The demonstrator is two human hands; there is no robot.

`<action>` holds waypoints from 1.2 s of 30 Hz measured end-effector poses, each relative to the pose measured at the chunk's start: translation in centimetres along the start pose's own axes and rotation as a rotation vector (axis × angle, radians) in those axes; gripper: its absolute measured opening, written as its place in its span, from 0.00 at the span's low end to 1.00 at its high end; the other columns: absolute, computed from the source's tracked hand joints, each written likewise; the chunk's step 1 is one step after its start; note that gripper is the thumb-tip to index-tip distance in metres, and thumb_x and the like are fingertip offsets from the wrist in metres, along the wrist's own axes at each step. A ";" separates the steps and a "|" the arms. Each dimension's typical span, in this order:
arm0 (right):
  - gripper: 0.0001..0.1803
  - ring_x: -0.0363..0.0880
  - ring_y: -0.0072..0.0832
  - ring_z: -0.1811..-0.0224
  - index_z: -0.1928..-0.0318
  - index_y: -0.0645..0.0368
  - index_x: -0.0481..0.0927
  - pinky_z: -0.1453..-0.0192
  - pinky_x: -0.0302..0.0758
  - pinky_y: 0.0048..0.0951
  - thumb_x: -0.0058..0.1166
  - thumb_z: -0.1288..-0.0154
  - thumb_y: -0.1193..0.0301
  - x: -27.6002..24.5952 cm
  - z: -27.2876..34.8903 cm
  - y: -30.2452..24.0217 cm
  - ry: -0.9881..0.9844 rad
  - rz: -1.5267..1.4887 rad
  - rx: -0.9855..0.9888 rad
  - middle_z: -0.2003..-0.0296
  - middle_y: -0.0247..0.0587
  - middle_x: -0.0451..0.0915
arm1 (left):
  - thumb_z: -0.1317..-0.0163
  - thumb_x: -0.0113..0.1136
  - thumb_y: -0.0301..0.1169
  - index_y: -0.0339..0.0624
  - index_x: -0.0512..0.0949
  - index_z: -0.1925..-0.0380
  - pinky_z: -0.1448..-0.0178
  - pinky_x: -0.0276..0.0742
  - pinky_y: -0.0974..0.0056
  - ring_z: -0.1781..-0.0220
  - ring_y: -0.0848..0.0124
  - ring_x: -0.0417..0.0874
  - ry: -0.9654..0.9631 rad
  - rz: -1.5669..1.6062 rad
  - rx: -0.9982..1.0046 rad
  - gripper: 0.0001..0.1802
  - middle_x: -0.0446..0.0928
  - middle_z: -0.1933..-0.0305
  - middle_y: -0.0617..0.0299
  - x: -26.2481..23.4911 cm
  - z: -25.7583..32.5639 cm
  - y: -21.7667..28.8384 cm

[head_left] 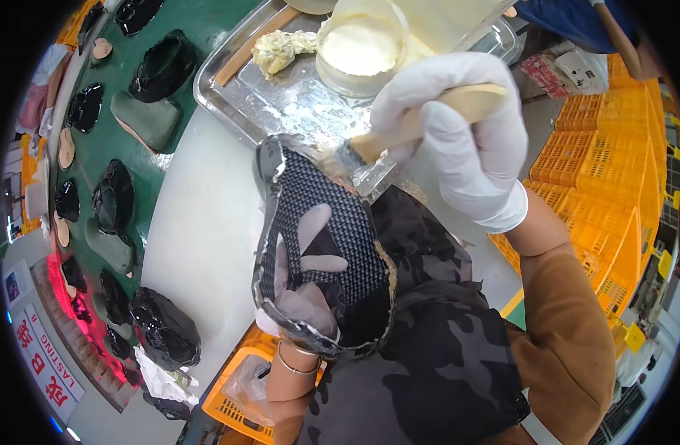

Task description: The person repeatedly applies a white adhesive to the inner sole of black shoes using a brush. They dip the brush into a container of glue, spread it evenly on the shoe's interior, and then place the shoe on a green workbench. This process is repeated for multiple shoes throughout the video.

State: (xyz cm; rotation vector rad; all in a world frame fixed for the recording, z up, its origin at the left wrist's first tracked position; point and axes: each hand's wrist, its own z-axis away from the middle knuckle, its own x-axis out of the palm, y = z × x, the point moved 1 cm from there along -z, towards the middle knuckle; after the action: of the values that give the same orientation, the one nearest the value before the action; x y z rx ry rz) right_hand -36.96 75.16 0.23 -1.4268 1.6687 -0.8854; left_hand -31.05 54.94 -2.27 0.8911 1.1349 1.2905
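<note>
My left hand (308,308), in a white glove, reaches into a dark woven shoe upper (347,237) and holds it up, some fingers curled and others extended across its inside. Pale residue lines the upper's raw edge. In a white glove too, my right hand (458,148) grips a brush (473,100) by its wooden handle. The bristles are close to the far end of the upper; I cannot tell whether they touch. Beyond the brush, a round tub (352,86) of cream-white paste stands in a metal tray (284,100), beside a crusted lump (280,52).
At left, a green conveyor belt (180,22) carries black shoes (162,67), grey-green lasts (143,119) and tan soles (65,148). Orange crates (592,215) are stacked at right. An orange basket (232,408) sits below my left forearm. Another person's arm (621,37) shows at top right.
</note>
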 end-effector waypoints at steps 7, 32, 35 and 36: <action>0.13 0.70 0.16 0.78 0.57 0.63 0.65 0.72 0.70 0.17 0.42 0.29 0.64 -0.7 0.3 -1.8 -0.036 -0.115 0.196 0.69 0.42 0.76 | 0.40 0.43 0.60 0.31 0.51 0.34 0.66 0.83 0.64 0.46 0.54 0.76 -0.112 0.162 0.313 0.47 0.62 0.37 0.43 -0.6 -1.7 -3.2; 0.21 0.77 0.21 0.75 0.66 0.66 0.76 0.70 0.73 0.20 0.58 0.40 0.56 -1.4 1.7 -3.1 -0.013 -0.367 0.354 0.72 0.41 0.79 | 0.38 0.35 0.64 0.62 0.42 0.30 0.45 0.75 0.52 0.47 0.51 0.75 -0.027 -0.359 0.957 0.41 0.53 0.33 0.34 -0.9 -3.1 -3.6; 0.23 0.77 0.20 0.76 0.65 0.66 0.76 0.71 0.73 0.19 0.61 0.42 0.55 -0.8 1.7 -2.9 0.081 -0.409 0.302 0.73 0.40 0.79 | 0.34 0.35 0.59 0.33 0.42 0.37 0.56 0.78 0.49 0.53 0.37 0.73 0.069 -0.419 1.187 0.42 0.58 0.43 0.27 -0.6 -3.2 -3.8; 0.21 0.77 0.21 0.75 0.66 0.65 0.76 0.70 0.73 0.20 0.62 0.42 0.57 -1.1 1.6 -2.9 0.010 -0.342 0.293 0.72 0.39 0.79 | 0.33 0.35 0.56 0.18 0.43 0.40 0.61 0.80 0.47 0.56 0.31 0.73 0.130 -0.439 1.263 0.45 0.60 0.48 0.23 -0.4 -3.3 -3.8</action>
State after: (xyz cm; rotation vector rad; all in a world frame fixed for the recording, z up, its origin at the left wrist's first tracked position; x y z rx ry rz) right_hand -34.09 75.81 2.08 -1.5218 1.2557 -1.2706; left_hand -33.26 53.82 -6.65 1.3170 2.1470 0.1454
